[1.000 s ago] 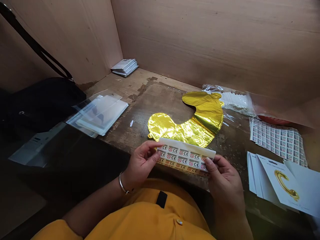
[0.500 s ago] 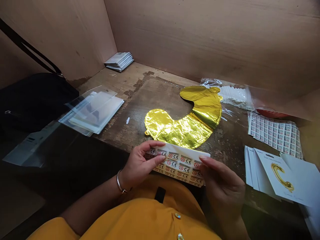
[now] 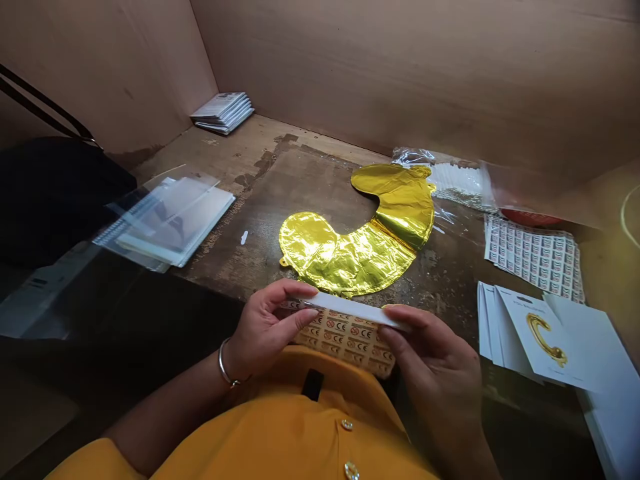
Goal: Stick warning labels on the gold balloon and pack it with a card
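Sticker sheet point(image 3: 345, 337), one, in the pinch of two hands point(image 3: 435, 360); one gold balloon point(image 3: 355, 260) beyond.

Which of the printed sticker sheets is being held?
The CE-marked sticker sheet gripped by the left hand and right hand; the other sticker sheets lie on the table at right, beyond the balloon cards.
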`<action>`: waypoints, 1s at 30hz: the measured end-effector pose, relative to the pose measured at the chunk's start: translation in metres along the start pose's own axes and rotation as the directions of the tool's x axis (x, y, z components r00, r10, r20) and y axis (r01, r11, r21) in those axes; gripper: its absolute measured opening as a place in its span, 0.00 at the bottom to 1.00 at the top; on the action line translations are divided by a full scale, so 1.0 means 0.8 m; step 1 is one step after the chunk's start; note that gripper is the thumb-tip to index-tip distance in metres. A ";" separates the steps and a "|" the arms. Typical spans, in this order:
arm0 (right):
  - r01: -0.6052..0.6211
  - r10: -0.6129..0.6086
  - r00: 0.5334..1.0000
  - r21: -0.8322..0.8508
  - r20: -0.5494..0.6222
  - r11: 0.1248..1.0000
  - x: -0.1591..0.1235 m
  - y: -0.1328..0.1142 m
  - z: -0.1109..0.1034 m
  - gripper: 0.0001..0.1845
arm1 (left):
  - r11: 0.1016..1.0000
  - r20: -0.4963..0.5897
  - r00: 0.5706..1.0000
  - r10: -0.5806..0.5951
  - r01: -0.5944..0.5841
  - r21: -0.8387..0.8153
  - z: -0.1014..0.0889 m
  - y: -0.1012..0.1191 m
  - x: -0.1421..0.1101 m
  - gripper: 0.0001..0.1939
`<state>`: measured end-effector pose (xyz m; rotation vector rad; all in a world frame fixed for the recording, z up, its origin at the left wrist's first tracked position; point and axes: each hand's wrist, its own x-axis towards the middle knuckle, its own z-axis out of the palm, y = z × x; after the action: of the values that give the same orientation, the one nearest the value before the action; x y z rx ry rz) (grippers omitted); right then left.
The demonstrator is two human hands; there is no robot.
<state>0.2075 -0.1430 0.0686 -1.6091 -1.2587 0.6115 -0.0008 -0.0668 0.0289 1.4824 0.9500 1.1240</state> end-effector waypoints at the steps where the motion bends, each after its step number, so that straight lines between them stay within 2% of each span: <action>1: 0.008 -0.008 1.000 -0.029 -0.004 1.000 0.000 0.000 -0.001 0.07 | 0.999 -0.003 1.000 0.027 -0.027 0.044 -0.001 0.000 0.000 0.07; 5: 0.041 -0.039 0.999 -0.133 0.012 0.990 0.003 -0.003 -0.004 0.02 | 0.952 0.010 0.984 0.180 -0.177 0.251 -0.005 0.004 0.002 0.03; 8: 0.106 -0.104 0.994 -0.198 0.021 0.975 0.009 -0.006 -0.007 0.03 | 0.856 -0.008 0.956 0.294 -0.260 0.447 -0.008 0.008 0.002 0.03; 10: 0.143 -0.140 0.990 -0.210 0.027 0.967 0.013 -0.006 -0.009 0.04 | 0.794 0.015 0.932 0.363 -0.317 0.518 -0.011 0.010 0.003 0.04; 13: 0.111 -0.104 0.990 -0.077 0.094 0.991 0.016 -0.004 -0.008 0.06 | 0.760 0.094 0.909 0.407 -0.394 0.517 -0.015 0.013 0.004 0.06; 15: 0.060 -0.063 0.989 0.027 0.137 0.998 0.015 -0.004 -0.006 0.07 | 0.727 0.085 0.894 0.440 -0.410 0.551 -0.018 0.016 0.004 0.06; 17: 0.033 -0.045 0.991 0.094 0.129 0.995 0.012 -0.005 -0.003 0.07 | 0.689 0.079 0.874 0.480 -0.431 0.582 -0.021 0.019 0.005 0.06; 18: 0.023 -0.037 0.993 0.122 0.110 0.992 0.011 -0.007 -0.002 0.07 | 0.700 0.097 0.874 0.475 -0.443 0.560 -0.022 0.020 0.005 0.06; 20: -0.035 0.020 0.996 0.184 0.086 0.982 0.011 -0.010 0.000 0.07 | 0.807 0.135 0.920 0.369 -0.389 0.444 -0.024 0.021 0.007 0.04; 22: -0.165 0.129 0.980 0.254 0.154 0.953 0.013 -0.011 0.000 0.05 | 0.932 0.135 0.978 0.157 -0.192 0.308 -0.024 0.022 0.010 0.04; 23: -0.238 0.179 0.958 0.277 0.223 0.931 0.015 -0.009 0.000 0.07 | 0.964 0.114 0.992 0.049 -0.077 0.255 -0.023 0.022 0.011 0.05; 24: -0.302 0.219 0.931 0.285 0.291 0.910 0.016 -0.007 0.000 0.10 | 0.976 0.089 0.995 -0.040 0.020 0.218 -0.022 0.022 0.013 0.07; 26: -0.378 0.267 0.887 0.263 0.376 0.888 0.019 0.001 0.000 0.14 | 0.980 0.058 0.988 -0.141 0.131 0.149 -0.020 0.020 0.014 0.09; 30: -0.376 0.315 0.896 0.156 0.314 0.913 0.018 0.015 0.003 0.17 | 0.948 0.115 0.943 -0.313 0.318 -0.026 -0.020 0.010 0.014 0.08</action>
<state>0.2160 -0.1290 0.0591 -1.6143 -1.0629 1.1998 -0.0131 -0.0542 0.0398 1.2862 1.0367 0.8170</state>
